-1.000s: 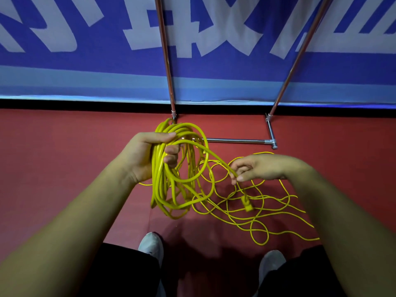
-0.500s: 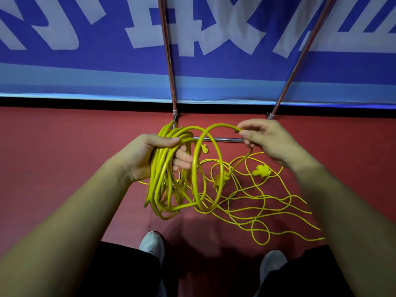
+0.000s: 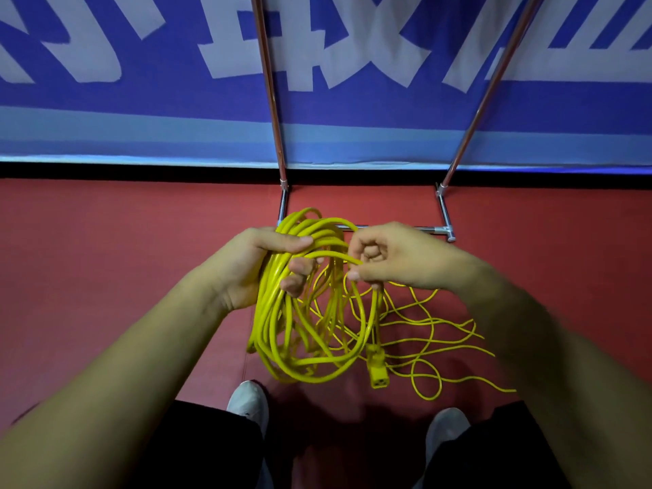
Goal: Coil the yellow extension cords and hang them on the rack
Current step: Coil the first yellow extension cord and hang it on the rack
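Two hands work one thick yellow cord. The left hand [image 3: 254,273] clenches the top of the coil [image 3: 282,333], whose loops hang below it and hide part of the rack [image 3: 445,220] beyond. The right hand [image 3: 402,259], just beside the left, pinches one strand that dangles down to a single yellow socket [image 3: 378,370]. Under the right hand a second, thinner cord [image 3: 437,333] lies tangled on the red floor [image 3: 106,259]. The rack's two uprights rise against a blue banner [image 3: 141,111]. Nearer than the hands are a left shoe [image 3: 248,400] and a right shoe [image 3: 446,428].

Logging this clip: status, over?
Left hand grips coil. Right hand pinches its tail; socket dangling. Thinner cord loose on floor.
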The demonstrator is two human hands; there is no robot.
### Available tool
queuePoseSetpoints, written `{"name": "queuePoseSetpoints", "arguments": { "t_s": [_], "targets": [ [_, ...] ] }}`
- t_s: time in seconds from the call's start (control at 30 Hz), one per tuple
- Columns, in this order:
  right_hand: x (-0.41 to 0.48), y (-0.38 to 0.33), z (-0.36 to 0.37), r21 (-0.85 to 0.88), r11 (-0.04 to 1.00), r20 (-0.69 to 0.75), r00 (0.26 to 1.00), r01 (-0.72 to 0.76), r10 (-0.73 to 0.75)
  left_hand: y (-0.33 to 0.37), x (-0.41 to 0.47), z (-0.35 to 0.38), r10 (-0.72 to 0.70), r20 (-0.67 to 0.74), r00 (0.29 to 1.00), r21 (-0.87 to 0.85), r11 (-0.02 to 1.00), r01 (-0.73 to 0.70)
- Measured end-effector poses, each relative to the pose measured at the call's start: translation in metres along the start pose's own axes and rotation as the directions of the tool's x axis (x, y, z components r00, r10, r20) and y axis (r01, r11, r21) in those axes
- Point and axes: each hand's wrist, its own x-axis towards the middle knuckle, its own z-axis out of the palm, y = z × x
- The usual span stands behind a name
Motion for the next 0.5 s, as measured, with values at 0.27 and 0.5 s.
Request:
{"name": "queuePoseSetpoints", "arguments": {
  "t_s": [0.27,0.5],
  "targets": [
    [-0.009,0.067,-0.027,-0.08,0.971,0.064,0.971,-0.227,0.232,0.013,-0.009,-0.014,0.063,-0.037,0.997,-0.02,0.998,-0.063],
    [-0.004,0.031,-0.031,-0.061,0.998,-0.194,0.981,-0.026,0.014,0.001,-0.007,-0.011,0.02,-0.07,0.997,0.175,0.985,-0.008]
  ]
}}
